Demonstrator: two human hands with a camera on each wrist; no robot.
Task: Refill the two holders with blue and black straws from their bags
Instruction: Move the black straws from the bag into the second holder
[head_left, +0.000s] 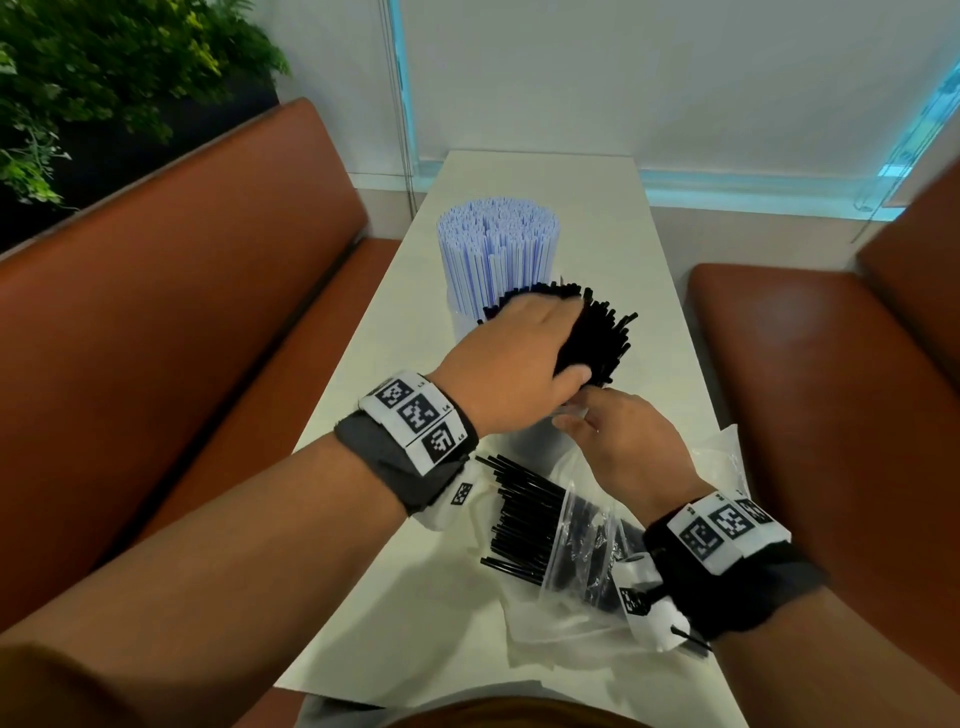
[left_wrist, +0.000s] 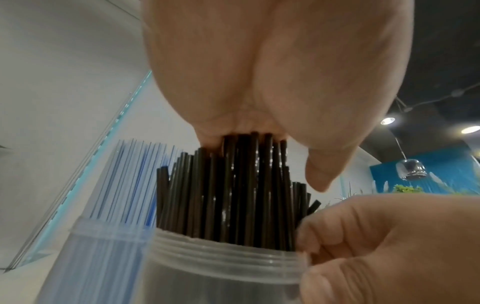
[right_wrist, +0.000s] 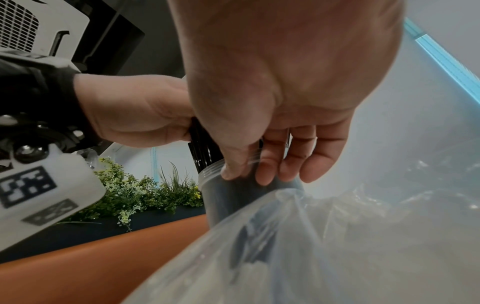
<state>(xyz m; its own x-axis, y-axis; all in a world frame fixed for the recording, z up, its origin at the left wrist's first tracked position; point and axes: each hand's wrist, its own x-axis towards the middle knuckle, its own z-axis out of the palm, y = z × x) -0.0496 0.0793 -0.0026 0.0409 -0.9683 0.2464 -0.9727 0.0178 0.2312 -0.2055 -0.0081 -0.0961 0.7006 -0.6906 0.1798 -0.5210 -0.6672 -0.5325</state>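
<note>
Black straws (head_left: 605, 340) stand fanned out in the near clear holder (head_left: 524, 444), tips leaning right. My left hand (head_left: 511, 358) lies over the bundle, palm on the tops, fingers and thumb wrapped round it. In the left wrist view the black straws (left_wrist: 233, 195) meet the palm above the holder (left_wrist: 221, 267). My right hand (head_left: 623, 441) pinches the holder's threaded rim (right_wrist: 210, 172) with thumb and fingers. Blue-striped straws (head_left: 498, 249) fill the far holder (head_left: 462, 322). A clear bag (head_left: 576, 551) with more black straws (head_left: 519, 519) lies open near me.
The holders stand on a narrow white table (head_left: 415, 597) that ends at a wall. Brown benches flank it at left (head_left: 182, 312) and right (head_left: 779, 364). More crumpled clear plastic (head_left: 727, 452) lies by my right wrist. Green plants (head_left: 78, 78) stand back left.
</note>
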